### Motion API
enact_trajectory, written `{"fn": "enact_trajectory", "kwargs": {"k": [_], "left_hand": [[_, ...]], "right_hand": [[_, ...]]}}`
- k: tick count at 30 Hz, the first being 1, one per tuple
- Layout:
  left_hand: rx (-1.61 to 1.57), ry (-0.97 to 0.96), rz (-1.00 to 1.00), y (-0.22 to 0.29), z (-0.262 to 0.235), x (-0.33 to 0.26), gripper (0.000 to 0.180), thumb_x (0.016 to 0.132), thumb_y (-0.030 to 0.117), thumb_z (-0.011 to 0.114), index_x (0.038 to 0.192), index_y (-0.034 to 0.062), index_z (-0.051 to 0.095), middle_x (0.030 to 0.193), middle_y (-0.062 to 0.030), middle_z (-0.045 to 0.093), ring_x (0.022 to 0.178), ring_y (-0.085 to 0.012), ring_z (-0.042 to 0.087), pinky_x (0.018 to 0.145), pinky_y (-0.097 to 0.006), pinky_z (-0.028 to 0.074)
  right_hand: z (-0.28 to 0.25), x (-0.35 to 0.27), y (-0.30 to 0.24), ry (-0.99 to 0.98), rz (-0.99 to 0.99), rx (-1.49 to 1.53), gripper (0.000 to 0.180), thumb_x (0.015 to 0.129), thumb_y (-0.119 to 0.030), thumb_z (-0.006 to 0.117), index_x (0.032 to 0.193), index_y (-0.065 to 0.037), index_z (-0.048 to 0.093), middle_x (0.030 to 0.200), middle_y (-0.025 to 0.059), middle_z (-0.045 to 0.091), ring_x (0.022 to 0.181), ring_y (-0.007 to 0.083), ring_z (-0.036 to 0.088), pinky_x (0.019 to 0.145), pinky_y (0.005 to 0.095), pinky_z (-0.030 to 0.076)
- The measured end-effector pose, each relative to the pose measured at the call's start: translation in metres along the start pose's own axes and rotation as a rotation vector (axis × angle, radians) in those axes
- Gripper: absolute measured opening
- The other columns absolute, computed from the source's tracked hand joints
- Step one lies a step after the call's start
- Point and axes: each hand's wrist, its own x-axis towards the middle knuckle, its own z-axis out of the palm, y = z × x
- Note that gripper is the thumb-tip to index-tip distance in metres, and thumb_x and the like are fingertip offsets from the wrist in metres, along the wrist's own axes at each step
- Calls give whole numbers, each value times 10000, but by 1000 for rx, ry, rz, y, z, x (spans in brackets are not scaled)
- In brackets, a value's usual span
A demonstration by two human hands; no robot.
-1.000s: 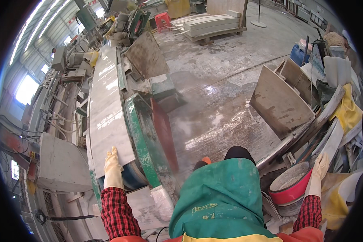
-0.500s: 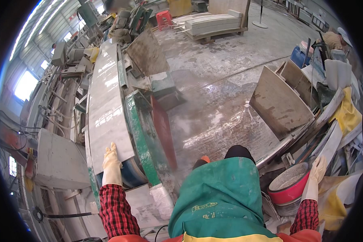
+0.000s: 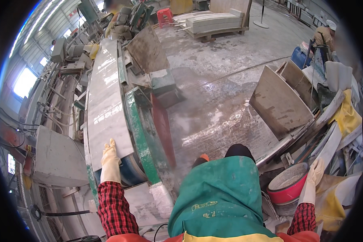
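My left hand (image 3: pixel 109 159), in a pale rubber glove, lies flat with fingers together on the near end of a long pale stone slab (image 3: pixel 105 101). The slab rests on a green-edged machine bed (image 3: pixel 138 133). My right hand (image 3: pixel 315 173), also gloved, hangs open by the rim of a red basin (image 3: pixel 287 193) holding grey paste; whether it touches the rim is unclear. A green apron (image 3: pixel 222 197) covers my front, and red checked sleeves cover both arms.
Stone slabs (image 3: pixel 280 103) lean at the right beside yellow cloth (image 3: pixel 347 115) and scrap. Wet concrete floor (image 3: pixel 222 80) lies ahead. Stacked slabs on a pallet (image 3: pixel 218 22) stand far back. A grey block (image 3: pixel 58 159) and machinery stand at the left.
My left hand has slid slightly farther up onto the slab's near end. The right hand stays by the basin.
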Motion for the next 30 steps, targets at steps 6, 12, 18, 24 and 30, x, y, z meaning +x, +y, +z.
{"fn": "enact_trajectory", "kwargs": {"k": [6, 12, 18, 24, 30], "left_hand": [[11, -6, 62, -4, -5, 0, 1082, 689, -65, 712, 1541, 215, 106, 1553, -221, 212, 1379, -373, 353, 1141, -385, 334], [-13, 0, 44, -12, 10, 23, 1137, 645, -59, 756, 1538, 259, 129, 1575, -156, 206, 1403, -359, 320, 1132, -415, 349], [-43, 18, 58, -20, 16, 30, 1043, 708, -76, 691, 1532, 271, 156, 1575, -140, 216, 1401, -354, 328, 1125, -428, 355], [-31, 36, 61, -13, 7, 21, 907, 801, -61, 589, 1527, 289, 174, 1573, -125, 234, 1387, -349, 358, 1098, -435, 385], [-53, 92, 72, -8, 5, 12, 784, 865, -7, 532, 1517, 284, 207, 1556, -129, 277, 1373, -355, 379, 1065, -457, 415]], "right_hand": [[-3, -4, -5, 6, -14, 23, 369, 967, -216, 509, 1235, 30, 573, 1259, 243, 575, 1177, 391, 532, 1029, 441, 396], [-12, -9, -14, 16, -29, 20, 363, 967, -215, 509, 1229, 27, 575, 1256, 240, 578, 1176, 391, 530, 1026, 441, 396], [-21, -14, -28, 37, -46, 18, 348, 964, -204, 516, 1218, 26, 580, 1249, 237, 584, 1163, 391, 538, 1017, 439, 402], [-23, -20, -31, 50, -50, 6, 339, 956, -188, 528, 1211, 30, 580, 1240, 237, 589, 1147, 393, 549, 1002, 440, 417], [-13, -22, -12, -3, -31, 11, 390, 942, -238, 553, 1244, 8, 563, 1265, 240, 567, 1183, 390, 525, 1019, 437, 404]]}}
